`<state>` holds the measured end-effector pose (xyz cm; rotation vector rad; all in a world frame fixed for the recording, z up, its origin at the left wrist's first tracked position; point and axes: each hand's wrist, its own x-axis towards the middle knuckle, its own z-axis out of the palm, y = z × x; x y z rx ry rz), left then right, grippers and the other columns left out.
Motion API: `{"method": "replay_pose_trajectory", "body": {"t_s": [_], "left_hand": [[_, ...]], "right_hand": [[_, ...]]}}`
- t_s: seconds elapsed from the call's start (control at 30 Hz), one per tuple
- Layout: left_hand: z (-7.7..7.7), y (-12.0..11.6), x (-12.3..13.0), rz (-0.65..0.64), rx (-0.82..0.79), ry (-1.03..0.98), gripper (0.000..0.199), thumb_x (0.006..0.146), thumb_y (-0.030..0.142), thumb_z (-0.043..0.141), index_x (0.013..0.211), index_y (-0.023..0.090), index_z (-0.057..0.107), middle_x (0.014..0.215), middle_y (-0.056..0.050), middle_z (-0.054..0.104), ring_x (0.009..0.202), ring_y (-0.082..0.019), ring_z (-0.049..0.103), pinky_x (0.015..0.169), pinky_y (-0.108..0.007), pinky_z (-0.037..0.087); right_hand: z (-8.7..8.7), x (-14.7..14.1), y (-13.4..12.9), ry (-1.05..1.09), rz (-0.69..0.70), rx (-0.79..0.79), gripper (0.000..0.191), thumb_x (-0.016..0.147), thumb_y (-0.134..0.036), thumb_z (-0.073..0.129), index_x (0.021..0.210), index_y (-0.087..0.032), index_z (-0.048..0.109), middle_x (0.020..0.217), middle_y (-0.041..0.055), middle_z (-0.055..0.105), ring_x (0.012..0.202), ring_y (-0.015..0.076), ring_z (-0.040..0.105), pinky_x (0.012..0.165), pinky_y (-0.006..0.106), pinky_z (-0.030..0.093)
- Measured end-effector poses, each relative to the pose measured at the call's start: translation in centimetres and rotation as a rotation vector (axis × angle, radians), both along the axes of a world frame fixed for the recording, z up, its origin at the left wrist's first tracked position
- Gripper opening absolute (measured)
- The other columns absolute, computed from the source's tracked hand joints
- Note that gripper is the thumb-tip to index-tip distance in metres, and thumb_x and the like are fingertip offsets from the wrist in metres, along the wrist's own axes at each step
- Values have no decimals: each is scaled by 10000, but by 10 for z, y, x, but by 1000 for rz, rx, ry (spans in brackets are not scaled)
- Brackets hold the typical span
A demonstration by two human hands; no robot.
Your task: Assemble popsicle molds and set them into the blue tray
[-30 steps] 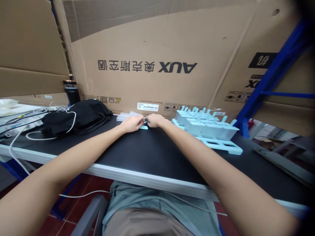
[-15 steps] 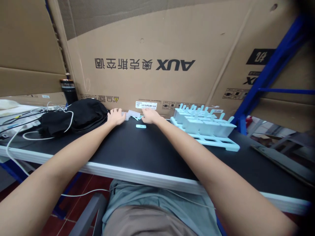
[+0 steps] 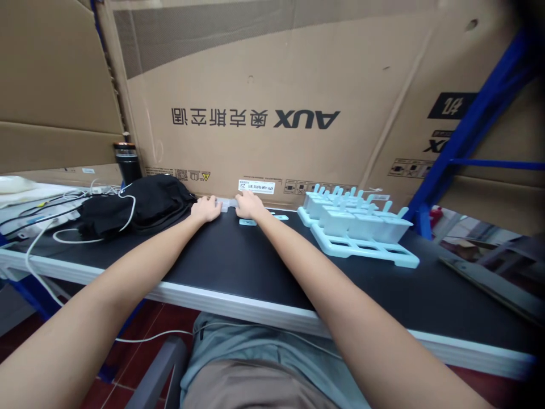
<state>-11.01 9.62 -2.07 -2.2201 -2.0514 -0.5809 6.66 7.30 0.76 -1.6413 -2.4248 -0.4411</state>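
A translucent pale piece (image 3: 227, 204) lies at the back of the black table, between my two hands. My left hand (image 3: 207, 209) is closed round its left end, beside the black bag. My right hand (image 3: 250, 205) has its fingers closed on its right end. Just under my right hand lies a small light blue flat piece (image 3: 247, 222), and another light blue piece (image 3: 281, 217) lies to the right of my wrist. Farther right stand light blue popsicle moulds (image 3: 366, 224) with upright sticks, on a light blue rack (image 3: 366, 253).
At the left are a black bag (image 3: 140, 204), white and black cables (image 3: 55, 204) and a dark bottle (image 3: 128, 165). A large cardboard box (image 3: 255, 68) stands behind the table. A flat dark-edged object (image 3: 489, 284) is at the right edge, near a blue post (image 3: 464, 125).
My right hand has moved left, nearer my left hand, onto the translucent piece. Light blue pieces now show to the right of my wrist. The view has shifted slightly.
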Motion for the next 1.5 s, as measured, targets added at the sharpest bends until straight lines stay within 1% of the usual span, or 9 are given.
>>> {"method": "replay_pose_trajectory", "body": {"t_s": [0.1,0.17,0.23,0.3,0.4,0.5,0.63,0.8,1.5], "left_hand": [[5,-7,3,-58,214,-24,554,912,575,329,1218,170,551,1325,-181,524,1269,-346,443,1029,-477,367],[10,-14,9,-273,295,-44,502,895,579,397,1153,188,579,1235,-133,588,1201,-295,497,1014,-422,389],[14,-22,19,-570,195,-61,458,859,591,479,1078,208,602,1103,-75,649,1069,-238,572,946,-361,438],[17,-30,30,-789,23,-83,439,798,581,582,1017,203,624,997,-48,676,937,-203,617,850,-318,475],[16,-40,46,-906,-114,-145,354,719,471,701,911,179,643,900,-45,685,826,-181,630,746,-292,486],[14,-45,52,-970,-189,-289,301,686,360,749,859,166,597,887,-54,695,784,-158,624,707,-284,483],[11,-43,50,-1070,-349,-480,381,639,279,801,870,172,518,947,-74,705,814,-137,623,755,-300,492],[7,-37,48,-1062,-413,-581,441,585,290,844,786,167,471,808,-19,659,727,-121,615,736,-304,488],[5,-35,50,-1054,-384,-561,424,595,289,828,730,176,443,706,38,577,666,-110,585,680,-274,476]], "right_hand": [[14,14,-4,-3,-6,29,399,915,-282,368,1260,-122,486,1321,199,507,1249,315,445,982,422,423],[32,25,-7,-7,-25,22,452,926,-287,354,1331,-95,413,1323,217,513,1204,319,499,962,428,430],[56,37,-8,-20,-48,-18,494,907,-308,418,1353,-96,400,1281,219,552,1108,319,574,907,432,461],[83,49,-8,-53,-84,-128,480,840,-328,557,1269,-117,511,1143,183,636,961,299,642,818,411,501],[113,65,-10,-151,-170,-502,385,757,-361,690,1061,-127,661,934,116,694,803,252,673,703,364,527],[125,70,-17,-219,-194,-772,434,644,-428,795,927,-110,711,850,102,702,795,246,680,669,336,533],[118,59,-25,-252,-126,-898,476,539,-419,857,869,-102,723,842,79,710,860,245,685,707,320,550],[101,37,-25,-123,-6,-981,510,516,-346,877,934,-108,710,893,39,723,914,243,691,808,333,566],[70,28,-29,-131,2,-946,496,507,-237,871,946,-89,695,831,62,710,862,280,697,730,371,586]]}}
